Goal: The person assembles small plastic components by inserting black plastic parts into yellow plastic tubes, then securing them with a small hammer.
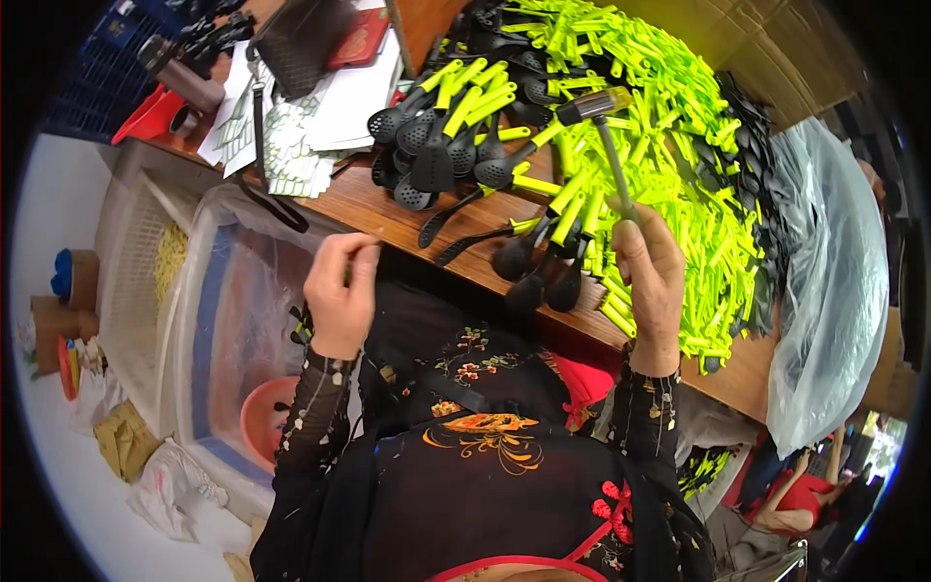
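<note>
My right hand (652, 267) is closed round the metal handle of a small hammer (613, 160). Its dark head with a yellowish end points away from me, over a heap of lime-green utensil handles (679, 233). Left of it, my left hand (341, 291) hovers by the table's near edge, fingers curled in; whatever they may hold is hidden. Between the hands, black slotted spoons (495, 173) with lime-green handles lie in a bunch, beside a black slotted turner (433, 170). Several black ladles (524, 291) jut over the table edge near my right hand.
A plastic-lined bin (218, 320) stands below at left, with a pink bowl (264, 422) in it. Papers (281, 131), a dark bag (296, 48) and a flask (179, 73) lie at the table's far left. Clear plastic sheeting (829, 281) hangs at right. Another person (790, 509) sits beyond.
</note>
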Motion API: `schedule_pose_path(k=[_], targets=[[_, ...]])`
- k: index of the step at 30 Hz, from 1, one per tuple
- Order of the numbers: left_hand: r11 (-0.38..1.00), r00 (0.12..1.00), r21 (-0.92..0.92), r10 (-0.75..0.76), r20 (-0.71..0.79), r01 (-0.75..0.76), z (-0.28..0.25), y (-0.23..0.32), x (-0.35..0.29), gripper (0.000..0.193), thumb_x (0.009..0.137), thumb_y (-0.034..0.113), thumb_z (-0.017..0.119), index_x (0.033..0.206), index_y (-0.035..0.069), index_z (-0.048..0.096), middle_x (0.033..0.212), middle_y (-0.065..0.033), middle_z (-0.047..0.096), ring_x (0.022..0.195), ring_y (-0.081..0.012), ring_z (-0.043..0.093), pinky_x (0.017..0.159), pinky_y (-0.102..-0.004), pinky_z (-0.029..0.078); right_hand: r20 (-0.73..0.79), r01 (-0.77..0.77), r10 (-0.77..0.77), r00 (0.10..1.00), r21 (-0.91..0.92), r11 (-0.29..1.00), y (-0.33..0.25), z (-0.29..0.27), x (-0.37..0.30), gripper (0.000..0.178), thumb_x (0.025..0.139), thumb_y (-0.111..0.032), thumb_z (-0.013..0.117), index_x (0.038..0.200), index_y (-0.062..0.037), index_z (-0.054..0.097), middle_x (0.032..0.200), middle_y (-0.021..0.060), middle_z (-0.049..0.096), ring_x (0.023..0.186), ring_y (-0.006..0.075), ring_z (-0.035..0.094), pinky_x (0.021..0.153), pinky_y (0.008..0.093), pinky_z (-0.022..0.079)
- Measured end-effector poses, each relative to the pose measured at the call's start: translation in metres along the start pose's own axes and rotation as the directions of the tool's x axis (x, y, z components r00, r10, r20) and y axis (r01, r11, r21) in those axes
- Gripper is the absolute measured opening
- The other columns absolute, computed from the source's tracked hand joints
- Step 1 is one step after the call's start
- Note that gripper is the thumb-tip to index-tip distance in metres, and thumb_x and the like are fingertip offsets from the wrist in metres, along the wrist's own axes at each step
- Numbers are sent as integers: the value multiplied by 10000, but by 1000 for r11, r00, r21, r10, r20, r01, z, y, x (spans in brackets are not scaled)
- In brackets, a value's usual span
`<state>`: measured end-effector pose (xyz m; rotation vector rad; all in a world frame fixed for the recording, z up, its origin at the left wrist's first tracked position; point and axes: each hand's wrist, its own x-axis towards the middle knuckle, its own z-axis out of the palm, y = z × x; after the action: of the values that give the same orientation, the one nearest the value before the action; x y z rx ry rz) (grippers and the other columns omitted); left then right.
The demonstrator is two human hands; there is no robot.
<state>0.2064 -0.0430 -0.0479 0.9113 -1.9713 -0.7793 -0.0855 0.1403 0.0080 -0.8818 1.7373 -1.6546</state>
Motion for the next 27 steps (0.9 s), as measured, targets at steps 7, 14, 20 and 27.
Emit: schedule_pose_path(k=[7,14,20,27], targets=[[922,849,79,312,425,-379,88,67,19,394,888,12,667,1281,26,632,1181,-134,667,1122,-334,621,951,-432,500,-26,-27,27,999,-23,999,5,-8,-24,326,1075,-204,638,1316,15,660,913,-45,590,806,43,499,707,198,407],[871,866,325,195,461,-369,112,52,32,271,869,88,663,1138,89,700,1076,-98,687,999,-311,663,795,-421,558,282,-270,220,934,154,950,21,36,-49,298,1114,-183,499,1349,-3,535,1024,63,686,610,58,568,486,188,413],[922,902,349,2,432,-169,72,50,25,236,889,89,740,1090,75,617,875,-103,655,757,-351,677,650,-450,536,248,-141,166,954,-118,983,36,48,-30,273,1106,-154,526,1335,-9,556,1298,66,688,850,112,707,650,238,567],[951,923,301,-47,381,-76,43,46,0,226,919,108,716,1116,108,606,885,-103,654,788,-358,658,676,-474,500,125,82,-61,990,-163,983,52,44,-10,265,1072,-120,603,1313,-10,612,1075,122,761,864,166,718,742,301,570]])
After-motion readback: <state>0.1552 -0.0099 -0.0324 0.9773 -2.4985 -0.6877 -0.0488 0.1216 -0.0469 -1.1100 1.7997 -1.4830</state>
